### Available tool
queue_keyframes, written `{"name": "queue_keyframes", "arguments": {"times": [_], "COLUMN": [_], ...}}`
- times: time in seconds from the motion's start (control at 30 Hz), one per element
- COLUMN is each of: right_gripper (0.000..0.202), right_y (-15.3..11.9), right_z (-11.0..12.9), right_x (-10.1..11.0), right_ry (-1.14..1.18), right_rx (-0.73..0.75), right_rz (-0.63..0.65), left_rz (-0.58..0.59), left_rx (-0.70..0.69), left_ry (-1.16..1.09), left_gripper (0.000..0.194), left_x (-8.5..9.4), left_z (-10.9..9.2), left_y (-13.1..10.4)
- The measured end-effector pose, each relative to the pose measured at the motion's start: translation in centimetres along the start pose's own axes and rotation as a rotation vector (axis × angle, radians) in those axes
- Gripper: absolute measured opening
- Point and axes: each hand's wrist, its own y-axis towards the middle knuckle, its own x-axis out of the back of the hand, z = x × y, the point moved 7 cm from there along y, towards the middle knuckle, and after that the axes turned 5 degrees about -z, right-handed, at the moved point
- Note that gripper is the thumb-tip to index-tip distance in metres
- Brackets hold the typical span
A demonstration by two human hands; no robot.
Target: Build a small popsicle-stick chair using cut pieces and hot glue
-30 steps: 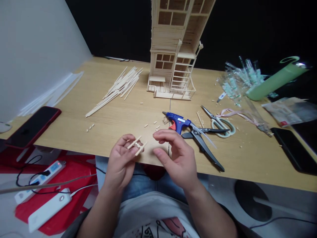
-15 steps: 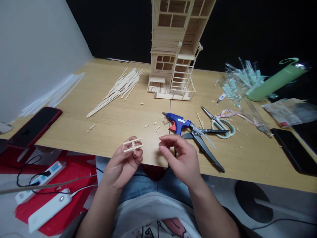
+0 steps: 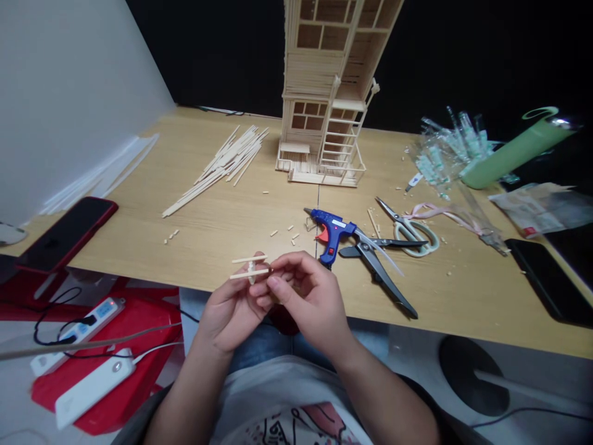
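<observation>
From my end I have the wooden surface (image 3: 199, 241) spread out on every side of the glue gun (image 3: 336, 224), which I take as my landmark. Well behind it stands the stick house (image 3: 308, 74), set back, I would judge, so that elbows and tools stay off its thin railings. Far to the right of the gun a green bottle (image 3: 514, 148) leans at a slant, out of the way of the hands.

Behind and left of the gun lies a loose heap of sticks (image 3: 227, 161), roughly lined up lengthwise, probably so that single ones pick up easily. Just right of it are black cutters (image 3: 389, 281), one end laid across the handles of the scissors (image 3: 393, 213); both sit on the right hand's side, seemingly for quick reach.

The left hand (image 3: 236, 309), nearer the wearer and left of the gun, has its grip closed on a small stick piece (image 3: 248, 274): two near-parallel sticks with pale bits between them. The hold comes from below, I think to leave both sticks exposed. The right hand (image 3: 317, 303), bent in front of the gun, brings its fingertips to the near stick's end; whether that grip pinches or merely steadies it I cannot tell.

Smallest are the offcuts (image 3: 273, 233), scattered just left of the gun
</observation>
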Motion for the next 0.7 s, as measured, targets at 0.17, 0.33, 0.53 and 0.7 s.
{"name": "queue_keyframes", "arguments": {"times": [0.17, 0.33, 0.53, 0.7], "right_gripper": [0.013, 0.008, 0.006, 0.030], "right_y": [0.0, 0.2, 0.0, -1.6], "right_z": [-0.2, -0.7, -0.1, 1.2], "right_x": [-0.2, -0.6, -1.3, -1.4], "right_ry": [-0.143, -0.093, -0.049, -0.266], "right_rx": [0.014, -0.022, -0.016, 0.109], "right_rz": [0.012, 0.030, 0.138, 0.381], "left_rz": [-0.038, -0.119, -0.085, -0.039], "left_rx": [-0.021, -0.052, -0.083, -0.249], "left_ry": [-0.001, 0.068, 0.023, 0.006], "left_gripper": [0.051, 0.062, 0.059, 0.042], "left_x": [0.3, 1.0, 0.8, 0.7], "left_z": [-0.1, -0.4, -1.2, -4.1], "left_y": [0.2, 0.4, 0.3, -0.4]}}
